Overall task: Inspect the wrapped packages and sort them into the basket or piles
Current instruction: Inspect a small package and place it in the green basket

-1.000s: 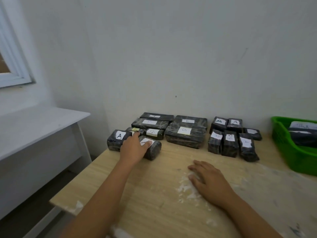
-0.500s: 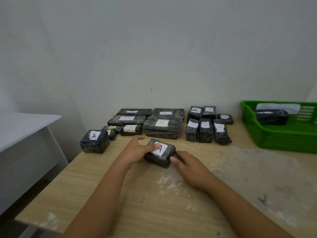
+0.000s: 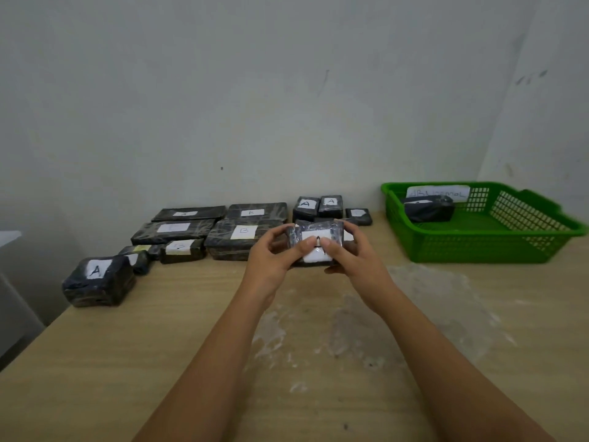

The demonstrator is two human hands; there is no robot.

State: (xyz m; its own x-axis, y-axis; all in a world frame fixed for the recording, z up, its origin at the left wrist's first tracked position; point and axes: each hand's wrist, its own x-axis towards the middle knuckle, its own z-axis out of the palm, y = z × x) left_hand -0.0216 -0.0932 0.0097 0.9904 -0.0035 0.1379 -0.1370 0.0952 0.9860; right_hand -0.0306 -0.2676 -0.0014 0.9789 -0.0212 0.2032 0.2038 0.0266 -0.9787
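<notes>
I am holding the wrapped package [image 3: 315,247] in both grips, left hand [image 3: 271,263] and right hand [image 3: 353,260], raised off the worktop [image 3: 159,362], label up to read it.

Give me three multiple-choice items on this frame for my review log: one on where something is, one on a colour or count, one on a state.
1. Where does the green basket stand?
A. On the table's right side, near the wall
B. On the floor
C. At the table's left edge

2. How many packages lie in the basket?
A. None
B. One
C. Four

3. What is the state of the package with the white label at the middle?
A. Flat on the table, untouched
B. Held up in both hands
C. Dropped into the basket

Answers:
1 A: the basket sits on the wooden table at the right, close to the wall.
2 B: a single dark package shows inside, before a paper sign.
3 B: the left hand and the right hand grip its ends, thumbs on the label.
</notes>
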